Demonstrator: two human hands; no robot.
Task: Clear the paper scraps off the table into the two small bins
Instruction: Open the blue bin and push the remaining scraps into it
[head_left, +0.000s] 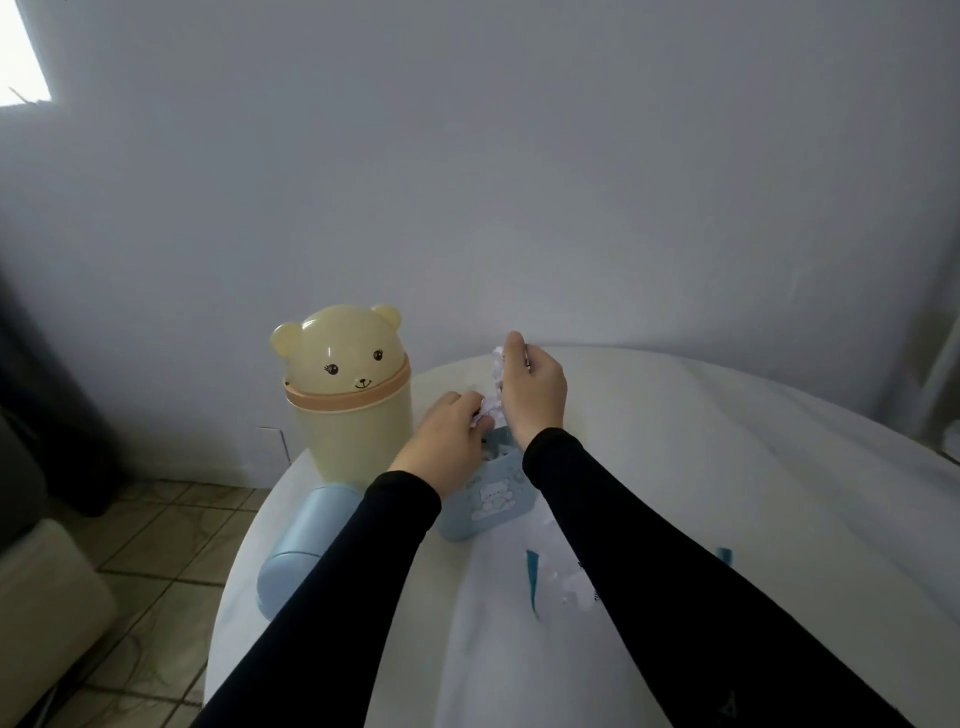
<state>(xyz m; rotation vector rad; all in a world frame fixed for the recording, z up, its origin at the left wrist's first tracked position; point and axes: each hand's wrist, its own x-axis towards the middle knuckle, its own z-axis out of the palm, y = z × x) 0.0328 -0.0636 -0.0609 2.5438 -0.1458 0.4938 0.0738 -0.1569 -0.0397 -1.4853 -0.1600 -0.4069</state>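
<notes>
White crumpled paper scraps are pinched in the curled fingers of the right hand, held just above the small pale-blue square plastic bin, presumably for dropping. Another scrap is gripped by the left hand at the bin's mouth. More loose scraps are left on the white-covered table; the yellow bear-lidded bin is kept closed.

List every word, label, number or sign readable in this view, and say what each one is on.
No text can be read anywhere.
Small light-blue square bin: it has a white bear picture with faint marks above, too blurred to read.
Pale-yellow bear-shaped bin: it has only a drawn face, no lettering.
Black right sleeve: near the cuff there is a small triangular mark, too small to read.
</notes>
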